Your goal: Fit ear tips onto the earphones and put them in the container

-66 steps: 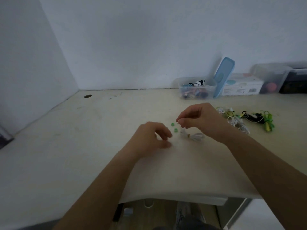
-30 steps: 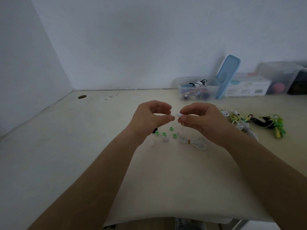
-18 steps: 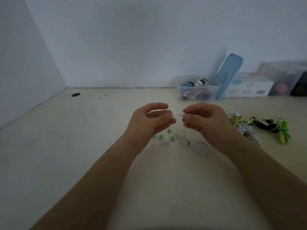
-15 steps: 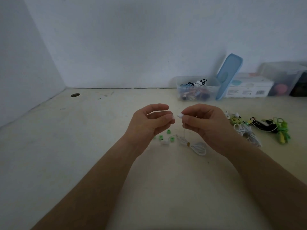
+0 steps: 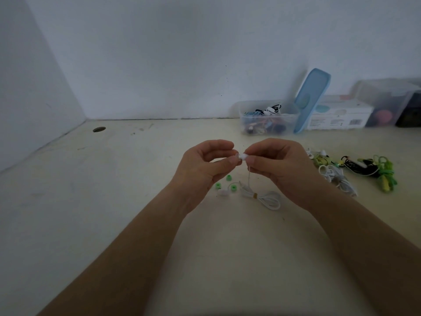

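Both hands are up over the table (image 5: 114, 201), very close together. The left hand (image 5: 205, 165) has its thumb and first fingers curled in, and they pinch a small white tip (image 5: 238, 155). The right hand (image 5: 280, 165) is curled too and pinches the white bud (image 5: 244, 157). Tip and bud touch each other right between the fingertips. I cannot tell if the tip is on yet, because it is so small and the fingers hide part of it.

The cord (image 5: 266, 198) hangs down from the right hand, and the rest of it lies in a loop on the table just under the hands.

I think the step now is to push the tip onto the bud. To do it well, hold the bud steady and do not let it spin. Point the hole of the tip straight at the end of the bud. Push softly and give a little twist, so the soft rim goes all the way round. Do not squash the tip flat, or the hole will close. Do not pull on the cord.

A few green tips (image 5: 228, 178) and one more pale one wait on the table below the left hand. The container (image 5: 268, 117) sits open by the back wall, well away from the hands, with its blue lid (image 5: 312, 103) leaning beside it
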Demonstrator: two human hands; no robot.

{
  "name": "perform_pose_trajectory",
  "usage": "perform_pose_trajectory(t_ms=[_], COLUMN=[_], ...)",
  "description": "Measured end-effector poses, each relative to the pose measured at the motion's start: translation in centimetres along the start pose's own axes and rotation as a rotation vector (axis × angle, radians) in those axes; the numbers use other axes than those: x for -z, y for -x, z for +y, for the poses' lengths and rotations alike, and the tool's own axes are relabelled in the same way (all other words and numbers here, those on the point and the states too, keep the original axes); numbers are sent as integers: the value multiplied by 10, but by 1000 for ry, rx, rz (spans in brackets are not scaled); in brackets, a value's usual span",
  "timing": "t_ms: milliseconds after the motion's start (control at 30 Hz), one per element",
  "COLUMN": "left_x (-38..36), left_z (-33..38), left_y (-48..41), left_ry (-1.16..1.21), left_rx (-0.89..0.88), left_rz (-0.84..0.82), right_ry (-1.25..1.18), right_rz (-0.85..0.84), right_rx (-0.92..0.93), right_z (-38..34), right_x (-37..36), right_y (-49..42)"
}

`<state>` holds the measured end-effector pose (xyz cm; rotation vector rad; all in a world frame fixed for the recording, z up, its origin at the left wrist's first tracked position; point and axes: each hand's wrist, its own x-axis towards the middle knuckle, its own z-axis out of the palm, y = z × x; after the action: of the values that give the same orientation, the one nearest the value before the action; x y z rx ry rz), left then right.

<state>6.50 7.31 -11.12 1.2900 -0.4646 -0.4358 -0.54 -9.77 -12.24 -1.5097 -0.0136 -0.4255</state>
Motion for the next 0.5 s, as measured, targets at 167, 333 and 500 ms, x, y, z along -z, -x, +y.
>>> perform_pose_trajectory(t_ms=[167,333,500], left_x=[1,3,2], left_z=[1,0,0], left_y=[1,0,1], left_ry=[-32,-29,-22], left_rx=[-17,-9,-17], left_rz=[-8,-10,-20], right_ry=[10,39,57], right_rz=[7,14,-13], right_rx=[9,11,17], right_z=[-1,-3,-3], right_x=[0,2,3], right_y=[0,0,1])
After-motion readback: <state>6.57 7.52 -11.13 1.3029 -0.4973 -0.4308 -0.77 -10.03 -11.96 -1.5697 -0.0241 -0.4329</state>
